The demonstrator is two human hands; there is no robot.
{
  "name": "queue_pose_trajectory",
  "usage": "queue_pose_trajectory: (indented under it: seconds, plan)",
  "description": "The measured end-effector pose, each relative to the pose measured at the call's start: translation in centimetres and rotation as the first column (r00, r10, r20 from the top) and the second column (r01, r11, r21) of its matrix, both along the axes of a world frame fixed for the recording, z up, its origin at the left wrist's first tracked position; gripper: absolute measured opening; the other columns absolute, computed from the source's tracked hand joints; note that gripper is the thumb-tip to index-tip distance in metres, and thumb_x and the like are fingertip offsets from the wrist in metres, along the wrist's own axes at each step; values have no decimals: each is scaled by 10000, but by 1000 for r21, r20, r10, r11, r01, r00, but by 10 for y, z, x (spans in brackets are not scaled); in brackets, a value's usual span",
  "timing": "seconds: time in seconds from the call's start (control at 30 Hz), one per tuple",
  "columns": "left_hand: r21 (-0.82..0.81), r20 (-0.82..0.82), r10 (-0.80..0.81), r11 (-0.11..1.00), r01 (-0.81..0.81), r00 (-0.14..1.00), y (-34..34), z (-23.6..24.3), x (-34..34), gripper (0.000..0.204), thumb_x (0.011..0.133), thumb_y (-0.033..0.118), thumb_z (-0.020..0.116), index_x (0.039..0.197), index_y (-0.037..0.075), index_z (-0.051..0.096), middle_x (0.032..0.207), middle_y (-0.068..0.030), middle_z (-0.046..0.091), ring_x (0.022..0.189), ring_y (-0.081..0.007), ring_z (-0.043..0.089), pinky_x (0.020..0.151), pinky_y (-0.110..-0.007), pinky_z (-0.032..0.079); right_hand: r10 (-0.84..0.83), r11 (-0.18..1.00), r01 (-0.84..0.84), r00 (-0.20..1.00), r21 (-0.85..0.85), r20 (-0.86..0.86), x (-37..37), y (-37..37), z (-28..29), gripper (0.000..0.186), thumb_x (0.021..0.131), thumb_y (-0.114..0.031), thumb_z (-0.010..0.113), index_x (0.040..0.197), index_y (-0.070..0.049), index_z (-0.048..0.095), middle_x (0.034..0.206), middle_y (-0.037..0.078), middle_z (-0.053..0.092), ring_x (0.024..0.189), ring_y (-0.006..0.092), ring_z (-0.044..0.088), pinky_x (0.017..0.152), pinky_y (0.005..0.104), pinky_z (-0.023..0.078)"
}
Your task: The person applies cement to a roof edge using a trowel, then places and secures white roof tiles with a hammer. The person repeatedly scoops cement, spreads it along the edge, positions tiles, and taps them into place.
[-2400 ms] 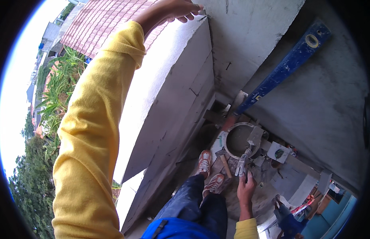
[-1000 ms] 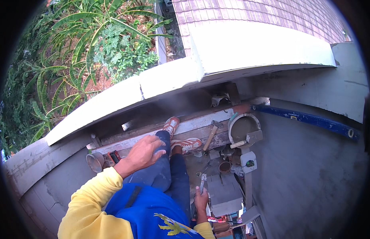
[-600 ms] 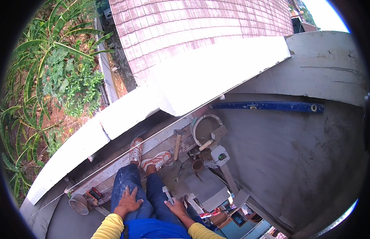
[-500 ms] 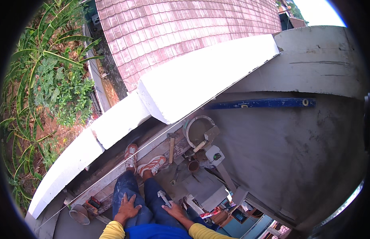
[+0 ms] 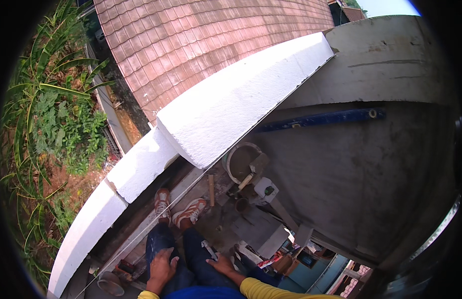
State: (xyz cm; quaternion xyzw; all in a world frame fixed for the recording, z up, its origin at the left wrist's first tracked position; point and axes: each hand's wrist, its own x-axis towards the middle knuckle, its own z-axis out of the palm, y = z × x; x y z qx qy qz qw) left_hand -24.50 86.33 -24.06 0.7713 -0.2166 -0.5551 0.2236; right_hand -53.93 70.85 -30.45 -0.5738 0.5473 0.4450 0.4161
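My left hand (image 5: 162,269) rests on my left thigh, its fingers loosely bent and apart, holding nothing visible. On the other thigh, my right hand (image 5: 222,264) grips a paint-spattered metal tool (image 5: 207,249), too small to identify. Below them my orange-and-white shoes (image 5: 190,213) stand by a worn plank. A pale string (image 5: 126,247) crosses diagonally. Near the shoes lie a wooden-handled hammer (image 5: 211,192), a bucket of grey mix (image 5: 238,164) with a trowel (image 5: 256,167) on it, and a blue spirit level (image 5: 320,119) along the wall.
White parapet blocks (image 5: 243,94) curve along the ledge, beyond which are a tiled roof (image 5: 206,30) and plants (image 5: 61,124) far below. A grey plastered wall (image 5: 355,174) rises right. A metal bowl (image 5: 110,285) sits lower left. Another person's dark-clothed legs (image 5: 253,269) show below.
My left hand came down from the wall top to my thigh. The view swung onto the parapet and roof. My right hand kept its tool and now rests on my thigh.
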Motion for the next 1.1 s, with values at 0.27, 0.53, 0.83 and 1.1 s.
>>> queue_pose_trajectory:
  seconds: [0.27,0.53,0.83,1.1]
  plan:
    - [-301,-617,689,240,-923,380,-124,107,84,866,883,256,931,1596,38,491,1281,-154,687,1037,-220,730,915,-348,587,-63,997,64,998,-34,19,7,-15,12,843,899,-665,753,1389,11,631,1274,264,734,1213,433,703,1052,471,523]
    - [-418,-724,511,211,-884,464,-99,115,100,302,1018,122,772,1294,3,746,1361,-141,636,1169,-211,653,1021,-363,517,10,994,-4,998,-106,57,8,-6,2,576,884,-484,842,1156,8,717,1108,227,773,1075,420,742,950,476,551]
    - [-459,-784,469,5,-888,408,-93,139,101,678,988,198,829,1582,84,523,1294,-97,555,1036,-129,678,895,-286,557,72,989,-10,905,-146,420,-80,-5,-72,394,960,-367,817,967,-3,667,856,62,662,756,203,615,755,361,519]
    - [-635,-292,474,553,-539,831,-87,128,112,589,961,187,837,1497,38,646,1373,-148,651,1117,-211,667,1009,-373,524,99,995,-98,993,-18,69,-14,-12,-41,734,914,-541,804,1368,19,663,1258,274,730,1170,372,713,1001,477,531]
